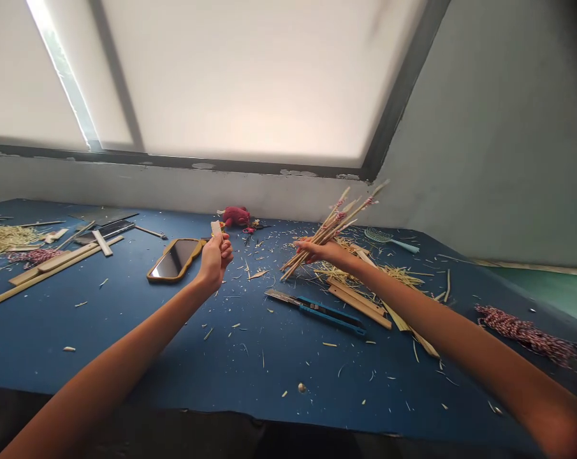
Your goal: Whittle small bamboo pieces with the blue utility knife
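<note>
My left hand (213,260) is closed around a short pale flat piece, perhaps bamboo (216,228), whose end sticks up past the thumb. Above the shavings at the right, my right hand (322,250) grips a bundle of thin sticks (338,220), tilted up to the right. Red-and-white string is wound on some of the sticks. On the table in front of my right hand lies a blue utility knife (331,313) with its blade out. A phone in a yellow case (177,259) lies beside my left hand.
Bamboo strips (359,303) and shavings lie under my right forearm. A skein of red-and-white string (525,331) and a light-blue hairbrush (391,239) are at the right. At the back sits a dark red item (236,215). More strips (53,268) and shavings cover the left.
</note>
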{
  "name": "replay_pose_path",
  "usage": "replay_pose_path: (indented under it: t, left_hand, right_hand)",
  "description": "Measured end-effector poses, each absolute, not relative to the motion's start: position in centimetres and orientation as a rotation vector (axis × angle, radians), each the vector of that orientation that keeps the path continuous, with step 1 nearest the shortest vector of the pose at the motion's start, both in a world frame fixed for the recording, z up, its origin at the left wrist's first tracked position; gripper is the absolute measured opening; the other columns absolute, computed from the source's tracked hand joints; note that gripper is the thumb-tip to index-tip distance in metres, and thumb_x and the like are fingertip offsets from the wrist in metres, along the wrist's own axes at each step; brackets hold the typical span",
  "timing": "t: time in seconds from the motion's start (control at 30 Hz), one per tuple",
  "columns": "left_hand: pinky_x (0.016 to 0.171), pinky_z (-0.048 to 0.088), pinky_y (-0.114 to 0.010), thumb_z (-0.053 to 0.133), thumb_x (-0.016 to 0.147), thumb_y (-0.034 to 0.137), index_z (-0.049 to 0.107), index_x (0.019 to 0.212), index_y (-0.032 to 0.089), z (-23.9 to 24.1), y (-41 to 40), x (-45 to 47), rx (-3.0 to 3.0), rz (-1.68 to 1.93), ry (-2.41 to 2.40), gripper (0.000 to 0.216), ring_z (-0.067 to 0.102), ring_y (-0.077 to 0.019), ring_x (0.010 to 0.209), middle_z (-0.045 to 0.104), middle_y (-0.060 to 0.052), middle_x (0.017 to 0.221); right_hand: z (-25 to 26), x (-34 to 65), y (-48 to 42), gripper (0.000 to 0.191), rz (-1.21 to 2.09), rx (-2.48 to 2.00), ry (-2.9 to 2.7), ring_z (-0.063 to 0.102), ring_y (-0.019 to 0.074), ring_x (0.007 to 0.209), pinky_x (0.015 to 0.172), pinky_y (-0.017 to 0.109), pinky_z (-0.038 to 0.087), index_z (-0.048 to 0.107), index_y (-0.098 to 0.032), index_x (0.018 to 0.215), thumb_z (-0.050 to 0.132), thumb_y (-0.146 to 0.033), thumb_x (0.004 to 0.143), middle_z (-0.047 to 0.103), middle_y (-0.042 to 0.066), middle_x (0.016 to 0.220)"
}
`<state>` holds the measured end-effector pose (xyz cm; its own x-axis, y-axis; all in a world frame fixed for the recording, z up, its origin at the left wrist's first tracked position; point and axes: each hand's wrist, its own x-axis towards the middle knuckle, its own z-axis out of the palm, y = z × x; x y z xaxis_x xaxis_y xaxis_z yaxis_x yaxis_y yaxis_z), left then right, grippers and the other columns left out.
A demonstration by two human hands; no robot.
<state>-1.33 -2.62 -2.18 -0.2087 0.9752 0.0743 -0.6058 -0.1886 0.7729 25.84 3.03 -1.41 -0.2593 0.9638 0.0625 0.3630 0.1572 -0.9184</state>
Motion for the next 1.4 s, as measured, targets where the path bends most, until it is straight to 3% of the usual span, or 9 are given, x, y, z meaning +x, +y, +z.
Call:
replay_pose_path:
  t: [0.2, 0.33, 0.57, 0.7, 0.87, 1.0, 1.13, 1.27, 1.4]
  left_hand:
    - [0.038, 0.023, -0.014, 0.049, 0.090, 0.022, 0.050, 0.074, 0.015, -2.1, -2.7, -0.9, 0.706, 1.661, 0.714, 0.018, 0.029, -0.0020, 0.038, 0.031, 0.007, 0.054]
    - [0.037, 0.022, -0.014, 0.050, 0.089, 0.023, 0.050, 0.074, 0.015, -2.1, -2.9, -0.6, 0.693, 1.638, 0.712, 0.017, 0.028, -0.0022, 0.038, 0.031, 0.007, 0.054]
    - [0.038, 0.023, -0.014, 0.048, 0.090, 0.022, 0.050, 0.074, 0.016, -2.3, -2.5, -1.1, 0.704, 1.669, 0.756, 0.017, 0.028, -0.0024, 0.038, 0.031, 0.007, 0.053]
    - [0.038, 0.023, -0.013, 0.046, 0.091, 0.021, 0.050, 0.075, 0.015, -2.3, -2.4, -1.2, 0.713, 1.681, 0.748, 0.017, 0.028, -0.0020, 0.038, 0.031, 0.007, 0.053]
    - [0.037, 0.023, -0.013, 0.049, 0.090, 0.023, 0.050, 0.074, 0.015, -2.1, -2.8, -0.5, 0.704, 1.644, 0.737, 0.018, 0.028, -0.0020, 0.038, 0.032, 0.007, 0.053]
    - [0.037, 0.023, -0.013, 0.050, 0.090, 0.023, 0.050, 0.074, 0.015, -2.2, -2.9, -0.5, 0.703, 1.643, 0.730, 0.018, 0.028, -0.0019, 0.037, 0.033, 0.007, 0.052]
    - [0.037, 0.024, -0.013, 0.048, 0.091, 0.021, 0.050, 0.074, 0.014, -1.8, -2.2, -1.7, 0.676, 1.700, 0.725, 0.019, 0.029, -0.0015, 0.037, 0.032, 0.008, 0.053]
    - [0.036, 0.022, -0.013, 0.046, 0.092, 0.022, 0.050, 0.074, 0.014, -1.1, -1.5, -3.2, 0.617, 1.787, 0.692, 0.021, 0.028, -0.0015, 0.037, 0.032, 0.008, 0.053]
    - [0.035, 0.022, -0.013, 0.044, 0.093, 0.023, 0.049, 0.076, 0.014, -0.7, -1.2, -4.0, 0.583, 1.835, 0.691, 0.020, 0.027, -0.0016, 0.036, 0.031, 0.009, 0.052]
  right_hand:
    - [-0.5, 36.5, 4.4, 0.019, 0.785, -1.520, -1.461, 0.064, 0.0141, 0.059, 0.060, 0.027, 0.055, 0.065, -0.015, 0.063, 0.062, -0.024, 0.080, 0.069, 0.009, 0.070]
    - [1.3, 36.6, 4.1, 0.019, 0.645, -1.500, -1.449, 0.062, 0.0134, 0.057, 0.058, 0.025, 0.054, 0.065, -0.016, 0.064, 0.063, -0.027, 0.080, 0.068, 0.007, 0.068]
    - [-0.6, 27.2, 0.7, 0.029, 1.044, -1.244, -1.921, 0.066, 0.0157, 0.066, 0.062, 0.029, 0.057, 0.070, -0.019, 0.080, 0.063, -0.047, 0.079, 0.072, 0.006, 0.085]
    - [-0.6, 31.4, 2.3, 0.018, 0.566, -1.603, -1.712, 0.066, 0.0152, 0.060, 0.058, 0.028, 0.055, 0.069, -0.018, 0.077, 0.062, -0.034, 0.081, 0.072, 0.005, 0.076]
    - [2.0, 36.9, 4.5, 0.026, 0.197, -1.740, -1.655, 0.060, 0.0151, 0.048, 0.054, 0.028, 0.050, 0.063, -0.018, 0.064, 0.056, -0.034, 0.084, 0.065, 0.004, 0.059]
    - [4.0, 33.5, 5.6, 0.042, 0.001, -1.661, -1.804, 0.064, 0.0189, 0.071, 0.071, 0.029, 0.049, 0.066, -0.020, 0.075, 0.038, -0.044, 0.093, 0.067, 0.006, 0.071]
    - [5.3, 27.5, 8.2, 0.023, -0.455, -1.633, -2.214, 0.053, 0.0267, 0.112, 0.096, 0.037, 0.037, 0.067, -0.017, 0.094, 0.051, -0.032, 0.088, 0.065, 0.014, 0.108]
    - [4.9, 22.7, 11.5, 0.021, -0.624, -1.698, -2.426, 0.060, 0.0264, 0.099, 0.089, 0.040, 0.041, 0.065, -0.011, 0.102, 0.051, -0.016, 0.087, 0.066, 0.018, 0.099]
    - [2.5, 19.6, 14.1, 0.027, -0.656, -1.732, -2.529, 0.060, 0.0210, 0.096, 0.083, 0.039, 0.048, 0.059, -0.015, 0.112, 0.051, -0.029, 0.091, 0.062, 0.012, 0.109]
